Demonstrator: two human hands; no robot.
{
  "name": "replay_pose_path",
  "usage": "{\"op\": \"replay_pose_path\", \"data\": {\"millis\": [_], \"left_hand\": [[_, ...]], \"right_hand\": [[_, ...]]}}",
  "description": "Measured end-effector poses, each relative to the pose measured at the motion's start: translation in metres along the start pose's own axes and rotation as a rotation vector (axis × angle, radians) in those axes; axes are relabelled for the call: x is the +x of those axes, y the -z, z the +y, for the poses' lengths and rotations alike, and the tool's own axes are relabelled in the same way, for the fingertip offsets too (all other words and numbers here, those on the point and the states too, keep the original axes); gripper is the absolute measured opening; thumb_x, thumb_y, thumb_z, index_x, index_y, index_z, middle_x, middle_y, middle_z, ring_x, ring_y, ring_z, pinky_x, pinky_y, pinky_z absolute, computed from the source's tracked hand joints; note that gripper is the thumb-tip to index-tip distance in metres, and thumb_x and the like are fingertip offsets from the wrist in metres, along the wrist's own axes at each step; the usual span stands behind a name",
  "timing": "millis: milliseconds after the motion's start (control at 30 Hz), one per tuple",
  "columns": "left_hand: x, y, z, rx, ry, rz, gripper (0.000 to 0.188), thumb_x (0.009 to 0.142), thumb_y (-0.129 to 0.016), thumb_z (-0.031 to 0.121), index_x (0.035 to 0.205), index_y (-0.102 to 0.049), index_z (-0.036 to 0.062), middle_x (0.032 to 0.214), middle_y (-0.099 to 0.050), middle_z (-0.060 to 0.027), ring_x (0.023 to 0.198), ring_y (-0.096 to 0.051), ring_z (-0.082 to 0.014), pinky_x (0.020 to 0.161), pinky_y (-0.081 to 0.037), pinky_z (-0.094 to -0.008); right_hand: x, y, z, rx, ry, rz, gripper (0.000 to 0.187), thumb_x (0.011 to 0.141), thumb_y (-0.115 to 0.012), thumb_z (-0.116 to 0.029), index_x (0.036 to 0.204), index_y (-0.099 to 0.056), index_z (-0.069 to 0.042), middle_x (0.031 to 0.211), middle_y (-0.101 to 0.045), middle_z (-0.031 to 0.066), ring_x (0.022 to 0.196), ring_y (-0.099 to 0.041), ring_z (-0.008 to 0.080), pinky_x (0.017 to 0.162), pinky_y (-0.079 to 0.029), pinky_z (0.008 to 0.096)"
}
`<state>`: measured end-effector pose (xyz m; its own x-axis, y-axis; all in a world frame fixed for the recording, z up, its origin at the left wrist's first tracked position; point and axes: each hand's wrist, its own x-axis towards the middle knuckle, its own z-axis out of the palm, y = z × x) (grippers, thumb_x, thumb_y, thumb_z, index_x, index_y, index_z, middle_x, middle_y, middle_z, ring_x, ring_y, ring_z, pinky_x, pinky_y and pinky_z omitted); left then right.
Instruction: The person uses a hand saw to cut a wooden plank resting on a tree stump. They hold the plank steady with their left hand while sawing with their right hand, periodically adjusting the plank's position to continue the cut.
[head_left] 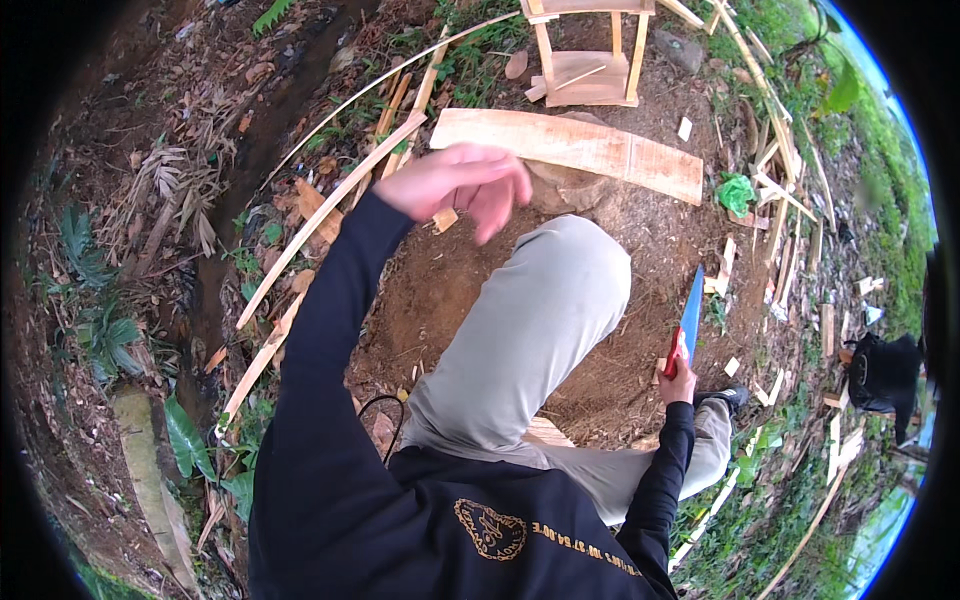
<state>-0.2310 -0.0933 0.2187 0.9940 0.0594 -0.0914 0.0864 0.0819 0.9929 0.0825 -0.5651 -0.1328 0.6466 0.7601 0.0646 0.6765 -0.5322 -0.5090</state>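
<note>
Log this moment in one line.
left hand: open, near plank | right hand: grips saw, pointing forward | plank: beyond knee

brown dirt [440, 290] carries a far stump [565, 190], a pale plank [570, 145] across it; offcuts [723, 268] and green plastic [736, 194] lie right.

Daylight fell soft and diffuse.
Shadows were faint, the wide plank [570, 143] looked pale, and fisheye distortion bent the dark-rimmed margins.

Black top [430, 525]: gold emblem [490, 531] with letters; beside it, gold line of numerals [585, 549].
</note>
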Motion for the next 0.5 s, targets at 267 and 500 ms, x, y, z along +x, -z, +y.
{"op": "replay_pose_path", "data": {"millis": [267, 500], "left_hand": [[-0.087, -0.087, -0.051, -0.413, 0.276, -0.664, 0.064, 0.106, -0.041, 0.053, 0.141, -0.051, 0.0007, 0.125, -0.067, -0.02, 0.107, -0.069, -0.0297, 0.098, -0.052, -0.0413], [-0.117, 0.043, -0.152, -0.187, 0.462, 0.528, 0.039, 0.109, -0.042, 0.037, 0.12, -0.06, 0.0043, 0.055, -0.045, 0.0048, 0.059, -0.059, -0.002, 0.048, -0.04, -0.0147]], "right_hand": [[0.012, -0.003, -0.013, -0.022, 0.03, -0.025, 0.039, 0.068, -0.082, -0.013, 0.1, -0.064, 0.0, 0.089, -0.068, 0.0259, 0.084, -0.067, 0.0455, 0.073, -0.053, 0.05], [0.014, -0.008, -0.045, 0.093, -0.081, -0.081, 0.025, 0.073, -0.07, -0.008, 0.094, -0.058, -0.002, 0.084, -0.065, 0.0274, 0.085, -0.064, 0.0482, 0.076, -0.052, 0.0535]]}}
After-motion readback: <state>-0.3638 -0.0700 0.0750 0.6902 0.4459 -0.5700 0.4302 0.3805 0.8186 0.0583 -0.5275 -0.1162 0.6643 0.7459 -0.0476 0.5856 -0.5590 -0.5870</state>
